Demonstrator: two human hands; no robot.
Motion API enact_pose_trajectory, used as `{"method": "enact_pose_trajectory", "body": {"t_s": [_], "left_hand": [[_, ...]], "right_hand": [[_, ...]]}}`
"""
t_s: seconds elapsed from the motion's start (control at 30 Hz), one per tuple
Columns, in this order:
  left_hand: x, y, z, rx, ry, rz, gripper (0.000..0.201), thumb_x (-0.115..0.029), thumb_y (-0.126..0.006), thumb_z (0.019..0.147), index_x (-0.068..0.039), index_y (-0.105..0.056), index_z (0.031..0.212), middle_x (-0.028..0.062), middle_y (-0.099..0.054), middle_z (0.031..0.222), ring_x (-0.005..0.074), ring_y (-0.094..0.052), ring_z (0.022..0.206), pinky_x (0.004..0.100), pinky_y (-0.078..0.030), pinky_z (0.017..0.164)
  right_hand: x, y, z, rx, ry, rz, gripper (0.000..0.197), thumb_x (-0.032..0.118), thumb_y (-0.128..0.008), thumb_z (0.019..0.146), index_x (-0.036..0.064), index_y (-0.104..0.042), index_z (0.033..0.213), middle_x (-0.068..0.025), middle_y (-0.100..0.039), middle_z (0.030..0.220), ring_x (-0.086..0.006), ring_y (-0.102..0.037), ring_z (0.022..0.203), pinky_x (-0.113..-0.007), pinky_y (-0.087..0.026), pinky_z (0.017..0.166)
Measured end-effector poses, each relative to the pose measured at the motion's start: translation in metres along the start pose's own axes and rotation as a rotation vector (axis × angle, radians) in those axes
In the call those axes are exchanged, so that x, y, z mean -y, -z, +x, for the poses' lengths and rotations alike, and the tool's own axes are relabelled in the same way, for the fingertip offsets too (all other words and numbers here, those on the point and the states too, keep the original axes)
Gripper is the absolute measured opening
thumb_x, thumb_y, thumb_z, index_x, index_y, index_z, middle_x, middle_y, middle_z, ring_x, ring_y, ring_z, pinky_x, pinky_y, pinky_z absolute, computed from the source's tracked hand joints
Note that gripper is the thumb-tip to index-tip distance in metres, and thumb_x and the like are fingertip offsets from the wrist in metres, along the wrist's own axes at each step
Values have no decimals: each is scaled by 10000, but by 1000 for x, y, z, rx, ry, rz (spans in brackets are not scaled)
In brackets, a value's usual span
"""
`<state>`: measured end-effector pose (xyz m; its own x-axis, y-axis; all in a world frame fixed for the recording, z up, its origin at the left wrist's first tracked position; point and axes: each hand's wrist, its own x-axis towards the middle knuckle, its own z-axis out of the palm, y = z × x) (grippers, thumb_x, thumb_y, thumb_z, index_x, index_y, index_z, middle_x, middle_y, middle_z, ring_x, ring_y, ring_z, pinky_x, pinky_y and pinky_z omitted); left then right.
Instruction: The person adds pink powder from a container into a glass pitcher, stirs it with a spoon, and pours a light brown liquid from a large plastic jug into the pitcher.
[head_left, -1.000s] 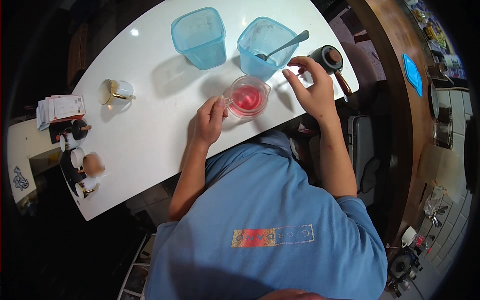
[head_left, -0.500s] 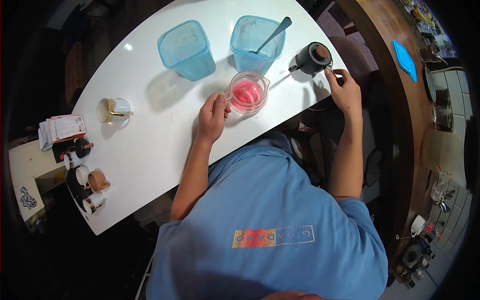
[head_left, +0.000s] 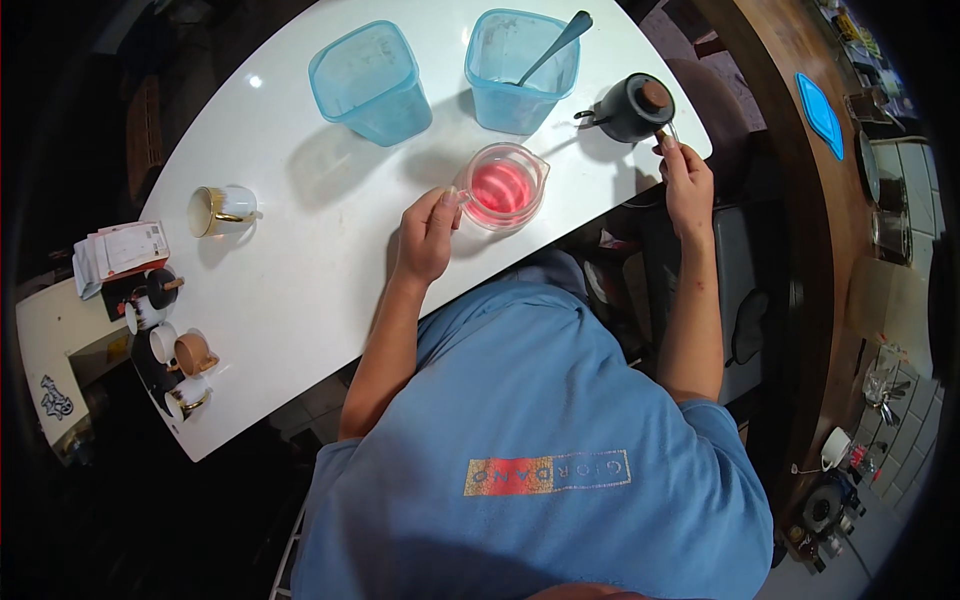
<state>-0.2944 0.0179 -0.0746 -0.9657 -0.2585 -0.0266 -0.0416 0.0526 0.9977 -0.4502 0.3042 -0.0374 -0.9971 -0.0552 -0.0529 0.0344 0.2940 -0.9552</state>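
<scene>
My left hand [head_left: 428, 236] is closed round the handle of a clear glass pitcher [head_left: 503, 187] with red liquid in it, near the table's front edge. To its right, my right hand [head_left: 687, 188] grips the metal handle of a small black kettle [head_left: 634, 110]. A brown wooden-looking knob tops the kettle's lid, and its thin spout points left toward the pitcher. The kettle looks roughly upright; whether it touches the table I cannot tell. Beyond the pitcher stands a translucent blue container [head_left: 505, 105] with a spoon [head_left: 553, 48] leaning in it.
Another blue container [head_left: 385, 105] stands on the white table [head_left: 310, 290]. A white-and-gold mug [head_left: 220, 211] sits at the left. Several cups, including a brown cup [head_left: 194, 354], cluster at the left end by some papers [head_left: 125, 250]. A blue lid [head_left: 820, 115] lies on the wooden counter [head_left: 775, 90].
The pitcher and the kettle have come slightly nearer to me relative to the blue containers. Both hands keep their grips. The view has shifted a little.
</scene>
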Motion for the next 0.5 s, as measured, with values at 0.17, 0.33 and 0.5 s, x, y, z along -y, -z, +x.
{"method": "enact_pose_trajectory", "body": {"t_s": [0.17,0.33,0.5], "left_hand": [[7,3,-3,12,-85,-7,376,-269,-412,970,-21,-454,691,19,-422,610,92,-372,568,247,-317,526],[14,3,-5,5,-124,76,388,-307,-401,968,-28,-436,700,24,-433,628,96,-386,584,242,-332,538],[16,1,-4,-44,-166,87,380,-281,-449,951,-21,-437,673,36,-436,590,102,-392,532,253,-320,483]], "right_hand": [[31,0,-28,-71,87,77,311,228,-521,942,-71,-604,960,54,-423,669,-16,-338,588,-186,-246,518],[61,2,-56,-77,148,9,290,217,-519,944,-56,-606,989,32,-468,710,-20,-360,627,-175,-256,547],[73,-7,-74,-74,153,-35,274,193,-527,938,-61,-593,1017,26,-477,724,-22,-388,646,-165,-284,564]]}}
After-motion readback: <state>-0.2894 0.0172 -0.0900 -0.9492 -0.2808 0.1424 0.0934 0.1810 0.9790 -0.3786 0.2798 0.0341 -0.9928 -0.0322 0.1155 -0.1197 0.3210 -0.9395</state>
